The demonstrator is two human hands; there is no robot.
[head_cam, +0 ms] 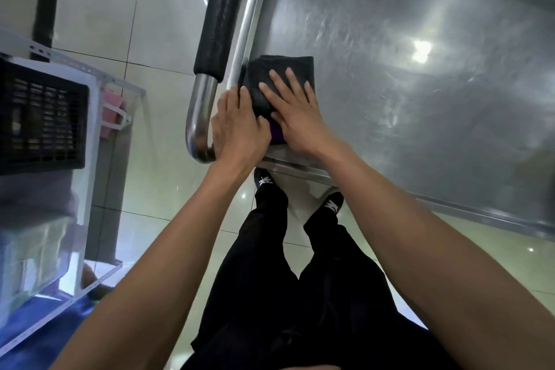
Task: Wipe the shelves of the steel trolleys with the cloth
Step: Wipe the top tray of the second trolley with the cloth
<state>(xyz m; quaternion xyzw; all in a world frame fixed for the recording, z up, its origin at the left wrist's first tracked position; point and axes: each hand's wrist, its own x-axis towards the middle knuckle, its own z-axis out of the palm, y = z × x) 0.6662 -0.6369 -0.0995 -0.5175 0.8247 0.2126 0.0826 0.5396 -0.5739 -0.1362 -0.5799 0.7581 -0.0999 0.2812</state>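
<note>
A folded dark grey cloth (pixel 288 69) lies in the near left corner of the steel trolley's top shelf (pixel 405 69). My right hand (pixel 295 112) presses flat on the cloth with straight, spread fingers. My left hand (pixel 240 126) lies beside it at the shelf's corner, its fingers straight and touching the cloth's left edge. A purple bit of cloth (pixel 277 132) shows between the two hands.
The trolley's handle (pixel 216 15), a steel tube with black foam padding, runs along the shelf's left side. A white rack (pixel 90 75) with a black crate (pixel 42 120) stands at the left. Tiled floor and my legs are below.
</note>
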